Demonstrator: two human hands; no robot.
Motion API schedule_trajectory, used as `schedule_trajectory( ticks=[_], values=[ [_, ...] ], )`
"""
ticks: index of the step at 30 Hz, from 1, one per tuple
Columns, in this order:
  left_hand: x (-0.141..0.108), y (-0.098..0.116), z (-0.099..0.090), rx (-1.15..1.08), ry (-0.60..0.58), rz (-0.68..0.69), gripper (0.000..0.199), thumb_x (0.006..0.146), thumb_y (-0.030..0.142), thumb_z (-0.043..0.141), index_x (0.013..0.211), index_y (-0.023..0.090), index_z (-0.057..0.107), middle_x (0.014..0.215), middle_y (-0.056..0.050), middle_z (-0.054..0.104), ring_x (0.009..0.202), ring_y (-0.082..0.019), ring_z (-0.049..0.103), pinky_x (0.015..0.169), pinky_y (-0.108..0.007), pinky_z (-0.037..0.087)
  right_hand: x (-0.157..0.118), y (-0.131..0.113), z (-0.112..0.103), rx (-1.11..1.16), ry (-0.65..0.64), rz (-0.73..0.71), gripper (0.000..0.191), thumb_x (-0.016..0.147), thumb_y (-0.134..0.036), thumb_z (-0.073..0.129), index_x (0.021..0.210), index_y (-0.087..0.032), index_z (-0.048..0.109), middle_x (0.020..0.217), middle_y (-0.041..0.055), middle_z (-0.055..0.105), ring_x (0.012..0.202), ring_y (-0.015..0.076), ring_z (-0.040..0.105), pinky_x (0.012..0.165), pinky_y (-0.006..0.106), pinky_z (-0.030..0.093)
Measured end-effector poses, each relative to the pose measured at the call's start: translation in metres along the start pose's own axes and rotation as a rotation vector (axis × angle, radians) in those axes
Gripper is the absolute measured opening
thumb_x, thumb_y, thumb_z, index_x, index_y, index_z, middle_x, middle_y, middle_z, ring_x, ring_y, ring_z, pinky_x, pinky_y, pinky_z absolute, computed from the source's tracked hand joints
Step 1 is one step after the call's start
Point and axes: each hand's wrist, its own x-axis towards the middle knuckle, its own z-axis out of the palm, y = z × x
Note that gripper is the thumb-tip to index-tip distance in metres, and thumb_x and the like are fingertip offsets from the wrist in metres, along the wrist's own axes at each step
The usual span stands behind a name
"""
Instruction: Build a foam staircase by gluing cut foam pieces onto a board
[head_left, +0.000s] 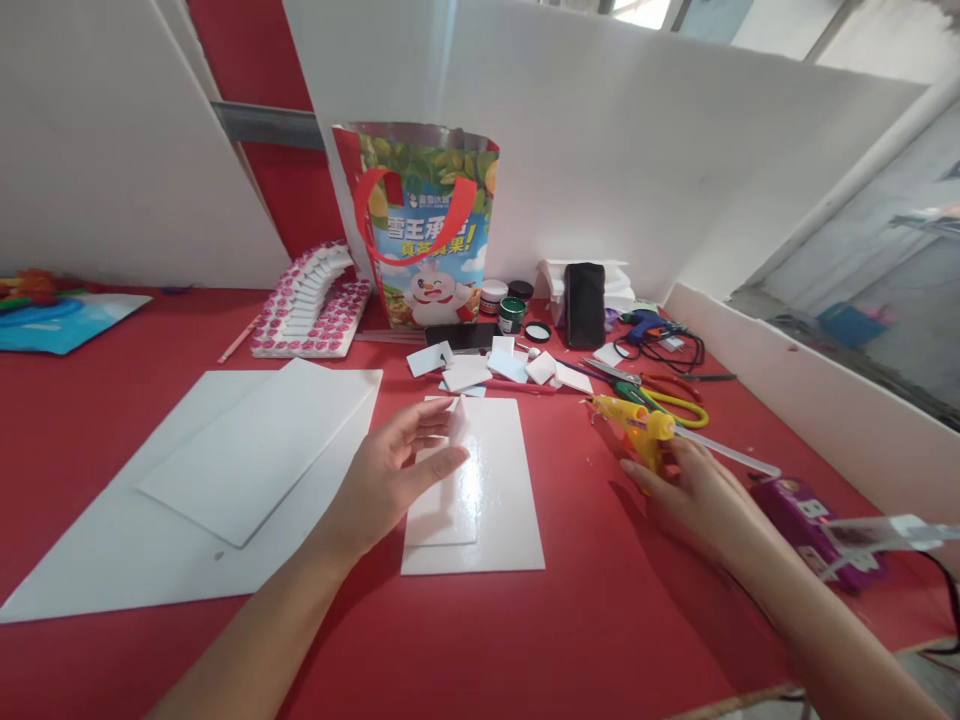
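My left hand [394, 455] is over a white board [517, 500], thumb and fingers curved round a small, blurred white piece [460, 420] at the fingertips. A smaller white sheet [439, 525] lies on that board, partly hidden by the hand. To the right, my right hand [690, 490] is closed round the handle of a yellow hot glue gun [634, 420], its nozzle pointing left. A clear glue stick [731, 452] extends from the back of the gun, and a small orange light shows on its body.
Larger white boards [90, 540] lie at left. Small white pieces [469, 372], paint jars [512, 315], a phone [585, 305] and scissors [675, 403] lie behind. A patterned bag [431, 230] stands at the back, a purple box [806, 530] at right.
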Motion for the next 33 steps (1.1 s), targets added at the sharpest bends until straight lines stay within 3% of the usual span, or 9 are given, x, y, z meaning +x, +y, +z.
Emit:
schedule_trajectory(
  ticks=[2, 4, 7, 11, 14, 17, 25, 30, 33],
  values=[
    [-0.004, 0.004, 0.005, 0.117, 0.042, 0.037, 0.059, 0.067, 0.028, 0.09, 0.123, 0.029, 0.071, 0.13, -0.008, 0.065, 0.13, -0.039, 0.05, 0.117, -0.052, 0.028, -0.025, -0.009, -0.016, -0.103, 0.084, -0.092, 0.033, 0.082, -0.055, 0.055, 0.081, -0.023, 0.062, 0.085, 0.0135, 0.07, 0.068, 0.0302, 0.065, 0.06, 0.04, 0.046],
    [-0.008, 0.008, 0.01, 0.213, 0.069, 0.105, 0.063, 0.065, 0.028, 0.092, 0.124, 0.03, 0.07, 0.132, -0.007, 0.063, 0.134, -0.04, 0.046, 0.119, -0.049, 0.024, -0.049, -0.029, -0.03, -0.124, 0.139, -0.182, 0.034, 0.09, -0.055, 0.051, 0.082, -0.025, 0.063, 0.076, 0.0108, 0.07, 0.058, 0.0276, 0.063, 0.052, 0.038, 0.042],
    [-0.01, 0.006, 0.015, 0.317, 0.147, 0.26, 0.063, 0.062, 0.03, 0.093, 0.122, 0.026, 0.072, 0.124, -0.01, 0.065, 0.134, -0.042, 0.044, 0.121, -0.047, 0.019, -0.065, -0.076, -0.036, 0.009, 0.15, -0.481, 0.022, 0.098, -0.041, 0.049, 0.105, -0.025, 0.063, 0.085, 0.0093, 0.072, 0.066, 0.0231, 0.068, 0.057, 0.033, 0.047],
    [-0.007, -0.004, 0.013, 0.807, 0.247, 0.529, 0.066, 0.078, 0.042, 0.08, 0.136, 0.021, 0.058, 0.115, -0.013, 0.067, 0.12, -0.041, 0.056, 0.111, -0.057, 0.034, -0.04, -0.136, -0.011, 0.005, 0.245, -0.634, 0.028, 0.099, -0.036, 0.049, 0.118, -0.017, 0.058, 0.088, 0.0096, 0.066, 0.068, 0.0227, 0.065, 0.055, 0.032, 0.047],
    [-0.004, -0.009, 0.008, 1.227, 0.284, 0.763, 0.066, 0.089, 0.041, 0.065, 0.146, 0.016, 0.043, 0.109, -0.014, 0.068, 0.105, -0.035, 0.063, 0.099, -0.055, 0.046, -0.014, -0.162, 0.013, 0.064, 0.199, -0.605, 0.03, 0.093, -0.04, 0.06, 0.108, -0.014, 0.06, 0.093, 0.0097, 0.063, 0.07, 0.0224, 0.063, 0.055, 0.031, 0.047],
    [-0.003, -0.01, 0.007, 1.396, 0.301, 0.873, 0.068, 0.09, 0.032, 0.061, 0.15, 0.012, 0.035, 0.103, -0.013, 0.066, 0.1, -0.031, 0.063, 0.1, -0.052, 0.046, -0.001, -0.172, 0.025, 0.001, 0.156, -0.537, 0.029, 0.086, -0.041, 0.07, 0.094, -0.015, 0.061, 0.092, 0.0102, 0.062, 0.073, 0.0242, 0.064, 0.06, 0.033, 0.048],
    [-0.006, -0.008, 0.014, 1.548, 0.263, 0.855, 0.065, 0.087, 0.029, 0.06, 0.146, 0.006, 0.042, 0.1, -0.015, 0.064, 0.104, -0.033, 0.058, 0.105, -0.054, 0.043, 0.003, -0.173, 0.026, -0.141, 0.006, -0.456, 0.028, 0.084, -0.04, 0.073, 0.088, -0.016, 0.06, 0.087, 0.0095, 0.063, 0.071, 0.0233, 0.063, 0.059, 0.032, 0.044],
    [-0.01, -0.007, 0.02, 1.542, 0.265, 0.864, 0.064, 0.09, 0.024, 0.056, 0.148, 0.002, 0.039, 0.109, -0.019, 0.065, 0.123, -0.037, 0.053, 0.112, -0.057, 0.036, 0.003, -0.177, 0.025, -0.153, -0.042, -0.45, 0.022, 0.089, -0.037, 0.065, 0.086, -0.016, 0.061, 0.086, 0.0096, 0.063, 0.073, 0.0235, 0.063, 0.061, 0.032, 0.041],
    [-0.01, -0.004, 0.016, 1.473, 0.213, 0.794, 0.072, 0.092, 0.035, 0.059, 0.152, 0.004, 0.033, 0.115, -0.02, 0.065, 0.137, -0.04, 0.044, 0.115, -0.061, 0.029, 0.007, -0.174, 0.02, -0.138, -0.075, -0.416, 0.022, 0.089, -0.037, 0.063, 0.088, -0.015, 0.062, 0.089, 0.0096, 0.063, 0.072, 0.0225, 0.062, 0.06, 0.031, 0.038]
  ],
)
